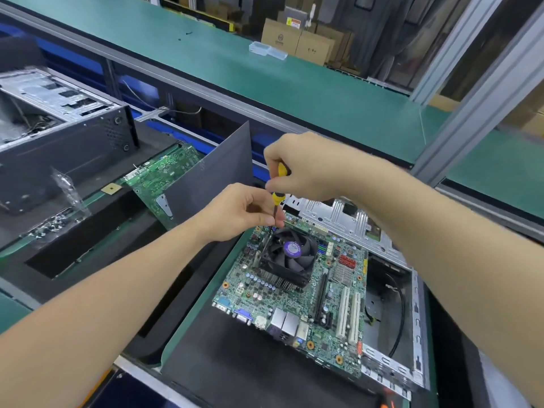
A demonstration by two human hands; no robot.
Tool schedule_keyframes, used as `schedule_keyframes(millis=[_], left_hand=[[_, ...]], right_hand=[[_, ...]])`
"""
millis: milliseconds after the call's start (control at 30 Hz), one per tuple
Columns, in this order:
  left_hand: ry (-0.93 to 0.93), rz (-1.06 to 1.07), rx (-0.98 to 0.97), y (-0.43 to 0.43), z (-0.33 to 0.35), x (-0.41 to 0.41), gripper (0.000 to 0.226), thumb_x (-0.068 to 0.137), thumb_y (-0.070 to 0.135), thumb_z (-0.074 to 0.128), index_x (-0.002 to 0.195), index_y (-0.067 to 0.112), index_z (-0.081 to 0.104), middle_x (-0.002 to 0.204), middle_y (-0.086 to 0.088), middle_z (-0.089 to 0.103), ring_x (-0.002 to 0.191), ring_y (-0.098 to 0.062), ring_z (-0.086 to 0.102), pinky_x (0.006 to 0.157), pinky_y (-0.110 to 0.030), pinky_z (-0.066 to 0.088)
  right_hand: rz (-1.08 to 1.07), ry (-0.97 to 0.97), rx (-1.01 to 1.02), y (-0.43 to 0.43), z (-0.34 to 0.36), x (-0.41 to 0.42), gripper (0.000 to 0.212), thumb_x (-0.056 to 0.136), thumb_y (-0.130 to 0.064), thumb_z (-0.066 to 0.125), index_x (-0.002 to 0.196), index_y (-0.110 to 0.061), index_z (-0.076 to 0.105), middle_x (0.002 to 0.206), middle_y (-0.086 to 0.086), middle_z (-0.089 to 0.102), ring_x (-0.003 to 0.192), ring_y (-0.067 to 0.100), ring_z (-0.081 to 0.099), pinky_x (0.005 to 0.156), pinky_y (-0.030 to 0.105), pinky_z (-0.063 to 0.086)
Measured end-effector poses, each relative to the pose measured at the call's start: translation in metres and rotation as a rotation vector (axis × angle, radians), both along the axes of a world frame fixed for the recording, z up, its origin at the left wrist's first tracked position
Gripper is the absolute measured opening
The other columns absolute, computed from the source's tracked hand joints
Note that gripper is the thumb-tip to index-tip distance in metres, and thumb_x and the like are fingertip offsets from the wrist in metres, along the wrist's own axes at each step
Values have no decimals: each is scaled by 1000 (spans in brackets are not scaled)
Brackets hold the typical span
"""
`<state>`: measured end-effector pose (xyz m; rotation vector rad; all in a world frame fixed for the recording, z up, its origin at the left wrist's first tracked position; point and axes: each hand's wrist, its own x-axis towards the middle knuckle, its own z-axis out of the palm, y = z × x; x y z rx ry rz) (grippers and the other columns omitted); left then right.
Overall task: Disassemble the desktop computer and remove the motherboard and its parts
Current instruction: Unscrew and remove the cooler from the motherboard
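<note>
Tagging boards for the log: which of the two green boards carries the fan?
The near flat board, black fan on top; the far-left board leans tilted, no fan visible.

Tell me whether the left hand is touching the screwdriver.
Touching. The head view shows the left hand pinching the screwdriver shaft between thumb and fingertips, just below its yellow handle, above the cooler fan.

Screwdriver (277, 198) tip hidden beside fan (291, 250)

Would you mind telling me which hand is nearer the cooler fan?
Left. The left hand pinches the screwdriver shaft just above the cooler fan; the right hand grips it higher up.
</note>
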<state>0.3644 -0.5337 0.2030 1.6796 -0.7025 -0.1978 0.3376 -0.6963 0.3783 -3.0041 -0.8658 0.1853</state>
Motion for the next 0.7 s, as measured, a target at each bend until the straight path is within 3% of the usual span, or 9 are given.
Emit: schedule_keyframes(millis=[100, 200, 300, 367, 433, 467, 533, 600, 700], left_hand=[[-17, 48, -15, -4, -1, -3, 20, 85, 5, 79, 77, 22, 70, 96, -2, 79, 94, -15, 77, 82, -19, 57], [-54, 123, 16, -7, -2, -6, 28, 83, 8, 81, 74, 28, 65, 93, -3, 77, 91, -6, 75, 79, -15, 55], [-97, 167, 89, -11, -4, -10, 26, 86, 8, 80, 77, 24, 60, 91, 0, 74, 89, 1, 72, 77, -13, 52], [-121, 183, 161, -11, -2, -12, 18, 88, 12, 79, 84, 19, 63, 85, 9, 72, 83, -4, 69, 75, -18, 52], [-129, 213, 227, -10, -1, -12, 21, 89, 16, 79, 83, 26, 62, 85, 9, 71, 83, -14, 68, 77, -31, 54], [-126, 226, 244, -10, 0, -12, 22, 89, 17, 79, 80, 22, 60, 85, 8, 71, 84, -11, 68, 77, -30, 54], [-139, 237, 267, -11, 2, -12, 23, 90, 17, 79, 82, 9, 59, 84, 18, 71, 82, 2, 67, 70, -14, 49], [-136, 257, 264, -13, 3, -14, 25, 89, 16, 79, 81, 7, 57, 83, 20, 70, 81, 8, 66, 69, -8, 46], [-145, 315, 256, -17, 1, -19, 34, 87, 14, 81, 73, 17, 50, 83, 19, 71, 81, 6, 67, 68, -6, 46]], right_hand=[[123, 73, -57, -4, 10, 4, 11, 90, -29, 74, 84, -30, 65, 80, -15, 61, 70, 0, 53, 59, 25, 38], [191, 103, -119, -5, 13, 8, 17, 89, -18, 76, 87, -32, 66, 78, -18, 60, 71, -6, 52, 58, 18, 35], [218, 92, -144, -4, 10, 6, 21, 89, -17, 70, 95, -34, 61, 73, -18, 57, 70, -8, 51, 56, 25, 33], [215, 62, -81, -1, 3, 1, 17, 90, -27, 68, 102, -33, 56, 67, -15, 54, 67, -10, 50, 55, 28, 32], [169, -20, 11, 2, -6, -4, 20, 93, -40, 65, 103, -26, 55, 68, -12, 52, 65, -3, 48, 58, 31, 32], [123, -68, 59, 4, -9, -6, 24, 94, -42, 63, 102, -21, 56, 70, -11, 51, 68, 1, 47, 59, 32, 32], [-13, -150, 112, 7, -14, -8, 29, 96, -45, 57, 96, -16, 55, 76, -3, 49, 80, 20, 53, 61, 34, 34], [-131, -238, 41, 10, -17, -8, 36, 97, -48, 55, 80, -18, 48, 76, 0, 41, 80, 32, 51, 62, 35, 34], [-247, -265, -9, 16, -19, -8, 46, 97, -45, 59, 68, -21, 32, 72, 1, 34, 58, 21, 35, 54, 30, 26]])
